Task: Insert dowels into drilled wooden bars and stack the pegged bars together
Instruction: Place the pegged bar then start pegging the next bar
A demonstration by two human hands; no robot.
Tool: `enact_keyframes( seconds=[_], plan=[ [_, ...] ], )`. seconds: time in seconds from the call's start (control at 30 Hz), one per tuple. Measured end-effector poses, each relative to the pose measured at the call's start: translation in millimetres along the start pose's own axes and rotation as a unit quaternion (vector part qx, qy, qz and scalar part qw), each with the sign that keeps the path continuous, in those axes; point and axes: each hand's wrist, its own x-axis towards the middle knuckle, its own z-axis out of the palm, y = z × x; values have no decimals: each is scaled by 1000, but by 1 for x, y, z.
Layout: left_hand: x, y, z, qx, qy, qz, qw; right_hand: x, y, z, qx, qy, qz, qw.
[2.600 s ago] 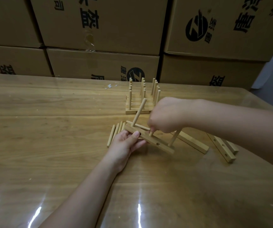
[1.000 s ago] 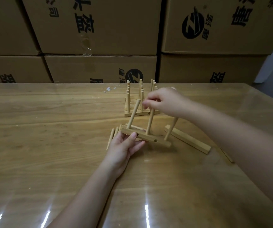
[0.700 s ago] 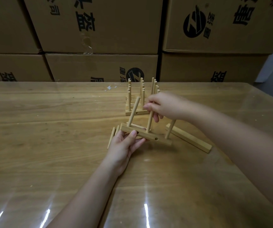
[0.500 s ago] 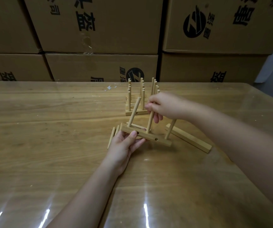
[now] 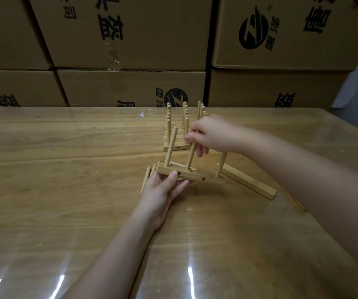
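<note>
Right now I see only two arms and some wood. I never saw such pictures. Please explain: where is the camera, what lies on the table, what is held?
No machine here: a person works with bare hands, and the single camera sits on their head, looking down. The left hand grips one end of a drilled bar with three dowels standing in it; the right hand pinches the middle dowel. On the table lie loose dowels, a spare bar and a stack of pegged bars.

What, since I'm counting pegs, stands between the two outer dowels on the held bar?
The middle dowel, pinched by the right hand, standing in the bar the left hand grips. The head view shows it.
</note>
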Motion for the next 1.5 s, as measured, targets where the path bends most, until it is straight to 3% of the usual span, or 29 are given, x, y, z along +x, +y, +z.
enact_keyframes(
  seconds=[0.37, 0.67, 0.8, 1.0, 1.2, 1.5],
  plan=[
    [4, 4, -3, -40, -5, -1, 999, -11, 0, -18, 110, -52, -20, 992],
    [2, 2, 2, 9, 45, -11, 999, -15, -22, -15, 42, -188, -18, 981],
    [-3, 5, 4, 38, 50, -31, 998, -13, -28, -13, 26, -211, -6, 977],
    [-10, 11, 4, 49, 63, -58, 995, -18, -23, 3, 9, -210, -19, 978],
    [-11, 12, 8, 78, 70, -53, 993, -40, -11, 30, 70, -144, -36, 986],
    [-10, 9, 12, 146, 115, -30, 982, -46, -19, 27, -131, -86, -98, 983]
  ],
)
